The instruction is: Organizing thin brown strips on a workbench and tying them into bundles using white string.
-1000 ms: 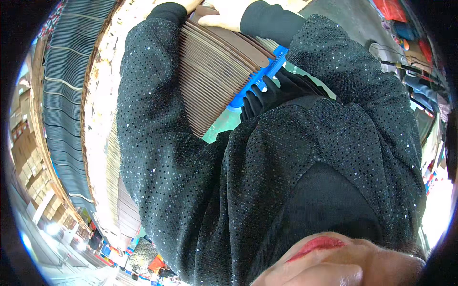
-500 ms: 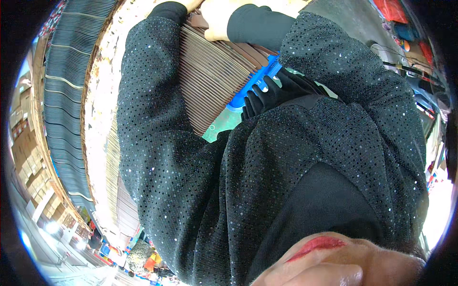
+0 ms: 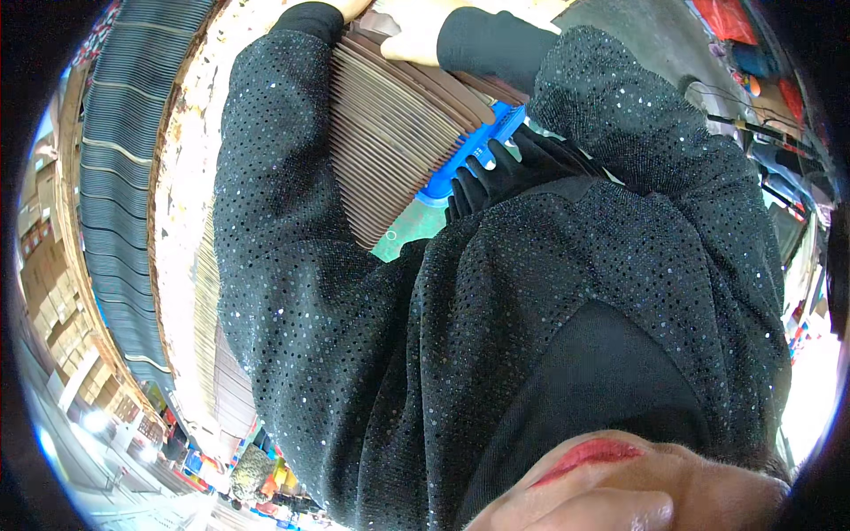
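Right hand [image 3: 416, 40] farther left across brown sheet stack [image 3: 398, 142].

I see my left hand [image 3: 350, 7] cut off by the top edge; my sleeves hide much of the brown stack [image 3: 390, 150].

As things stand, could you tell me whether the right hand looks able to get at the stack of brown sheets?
Probably yes: the right hand already rests on the stack of brown sheets, with nothing between them.
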Demonstrator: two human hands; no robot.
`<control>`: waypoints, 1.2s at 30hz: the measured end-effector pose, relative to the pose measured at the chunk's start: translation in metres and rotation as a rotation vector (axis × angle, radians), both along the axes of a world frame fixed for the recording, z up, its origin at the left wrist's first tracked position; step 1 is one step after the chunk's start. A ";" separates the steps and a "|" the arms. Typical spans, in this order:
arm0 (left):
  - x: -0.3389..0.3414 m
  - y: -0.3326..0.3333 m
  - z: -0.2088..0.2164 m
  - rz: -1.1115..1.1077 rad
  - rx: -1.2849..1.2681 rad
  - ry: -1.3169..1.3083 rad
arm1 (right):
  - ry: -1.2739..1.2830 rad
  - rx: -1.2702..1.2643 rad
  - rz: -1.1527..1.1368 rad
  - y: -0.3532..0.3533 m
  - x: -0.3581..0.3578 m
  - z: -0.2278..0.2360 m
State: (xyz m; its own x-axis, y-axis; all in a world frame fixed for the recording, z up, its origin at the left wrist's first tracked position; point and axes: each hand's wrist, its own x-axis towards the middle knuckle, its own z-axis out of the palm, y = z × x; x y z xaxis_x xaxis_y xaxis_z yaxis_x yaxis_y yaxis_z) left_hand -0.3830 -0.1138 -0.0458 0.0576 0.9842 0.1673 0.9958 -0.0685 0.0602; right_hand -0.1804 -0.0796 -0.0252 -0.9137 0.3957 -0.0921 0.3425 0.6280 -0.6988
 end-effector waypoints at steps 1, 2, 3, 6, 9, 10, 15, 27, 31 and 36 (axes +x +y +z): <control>-0.004 -0.001 0.001 -0.003 0.000 0.016 | 0.004 -0.001 0.003 0.002 -0.002 -0.001; -0.008 -0.003 0.001 -0.006 0.000 0.033 | 0.078 -0.040 -0.013 0.005 -0.003 -0.002; -0.006 0.000 -0.001 -0.009 0.002 0.027 | 0.142 -0.077 -0.036 0.012 -0.001 -0.007; 0.004 0.002 0.004 0.017 -0.091 0.078 | 0.308 -0.110 -0.132 0.040 0.006 -0.002; 0.019 0.004 0.008 -0.055 -0.075 -0.035 | 0.343 0.063 -0.077 0.035 0.008 -0.016; -0.009 0.006 0.005 -0.342 0.047 0.365 | 0.082 -0.023 0.076 0.026 -0.007 -0.003; -0.020 0.010 -0.016 -0.298 0.049 0.250 | 0.032 -0.050 0.059 0.002 -0.015 0.001; 0.000 0.004 -0.007 -0.061 -0.057 0.113 | 0.101 -0.189 -0.020 0.021 0.005 0.034; -0.016 0.002 -0.013 -0.068 -0.041 0.146 | 0.031 -0.137 -0.075 -0.005 -0.018 0.004; -0.019 0.009 -0.016 -0.103 -0.009 0.132 | -0.118 -0.017 0.018 -0.008 -0.010 0.028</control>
State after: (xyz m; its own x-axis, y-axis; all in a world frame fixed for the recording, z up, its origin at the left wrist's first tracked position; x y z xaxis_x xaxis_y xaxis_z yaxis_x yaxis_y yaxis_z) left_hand -0.4021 -0.1044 -0.0613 0.1787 0.9734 0.1431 0.9829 -0.1702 -0.0697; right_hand -0.1905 -0.0876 0.0026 -0.9030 0.3769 -0.2065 0.4121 0.6231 -0.6648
